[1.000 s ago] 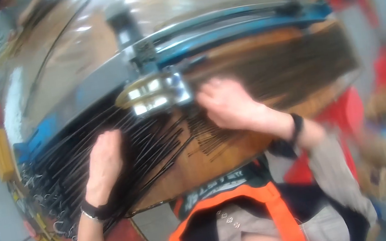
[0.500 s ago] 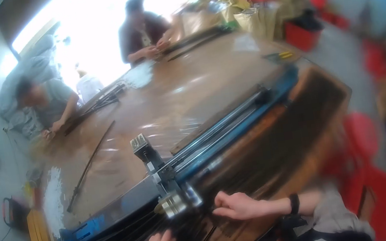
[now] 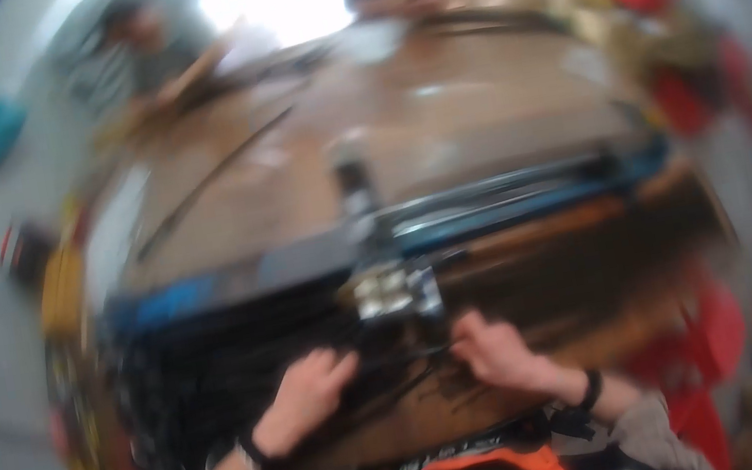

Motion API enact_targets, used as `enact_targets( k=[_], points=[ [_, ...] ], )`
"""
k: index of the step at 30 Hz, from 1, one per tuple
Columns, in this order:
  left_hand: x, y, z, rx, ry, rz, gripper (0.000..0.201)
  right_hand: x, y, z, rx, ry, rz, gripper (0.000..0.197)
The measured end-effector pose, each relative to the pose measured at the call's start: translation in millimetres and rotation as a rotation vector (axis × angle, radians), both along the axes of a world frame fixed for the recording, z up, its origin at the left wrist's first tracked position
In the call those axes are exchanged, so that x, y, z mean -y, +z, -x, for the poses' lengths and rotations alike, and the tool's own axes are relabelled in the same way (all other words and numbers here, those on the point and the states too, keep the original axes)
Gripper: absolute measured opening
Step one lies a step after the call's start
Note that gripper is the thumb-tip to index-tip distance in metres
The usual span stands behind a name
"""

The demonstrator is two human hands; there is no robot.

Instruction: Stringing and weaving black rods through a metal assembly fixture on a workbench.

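The picture is smeared by motion. My left hand (image 3: 315, 389) is closed, its fingers curled over the mass of long black strips (image 3: 209, 360) on the near left of the table. My right hand (image 3: 498, 351) is closed in a pinch at the near side of a metal clamp block (image 3: 385, 293). What either hand holds cannot be made out. The block belongs to a bench fixture with blue and silver rails (image 3: 526, 189) running to the right. A dark upright part (image 3: 353, 180) rises behind the block.
Across the brown table (image 3: 436, 117) two people (image 3: 162, 62) work at the far edge. A long thin dark strip (image 3: 214, 177) lies at the far left. A yellow box (image 3: 64, 284) stands beyond the left edge, a red stool (image 3: 716, 329) at the near right.
My view has turned and levelled, so the fixture appears straighter and the people higher up. Both hands show farther from the lower edge, and more of my left forearm is visible.
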State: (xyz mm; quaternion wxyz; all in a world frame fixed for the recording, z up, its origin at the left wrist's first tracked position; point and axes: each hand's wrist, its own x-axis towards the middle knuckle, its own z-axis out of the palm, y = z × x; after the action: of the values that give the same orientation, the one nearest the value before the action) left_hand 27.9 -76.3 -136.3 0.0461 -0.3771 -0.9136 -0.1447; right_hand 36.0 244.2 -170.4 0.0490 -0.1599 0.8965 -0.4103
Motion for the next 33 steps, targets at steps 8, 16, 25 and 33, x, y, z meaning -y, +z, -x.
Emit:
enact_targets(
  k=[8, 16, 25, 33],
  points=[
    [-10, -4, -2, -0.014, 0.017, -0.009, 0.038, 2, 3, 7, -0.070, -0.080, 0.038, 0.027],
    [-16, 7, -19, -0.109, 0.097, -0.028, 0.037, -12, 6, 7, -0.384, 0.196, 0.115, 0.038],
    [-33, 28, -21, -0.103, 0.090, -0.044, 0.036, -9, 15, -2, -0.237, -0.097, 0.234, 0.029],
    [-57, 67, -8, 0.294, 0.011, 0.057, 0.033, -53, -9, 1, -0.525, 0.141, 0.100, 0.041]
  ],
)
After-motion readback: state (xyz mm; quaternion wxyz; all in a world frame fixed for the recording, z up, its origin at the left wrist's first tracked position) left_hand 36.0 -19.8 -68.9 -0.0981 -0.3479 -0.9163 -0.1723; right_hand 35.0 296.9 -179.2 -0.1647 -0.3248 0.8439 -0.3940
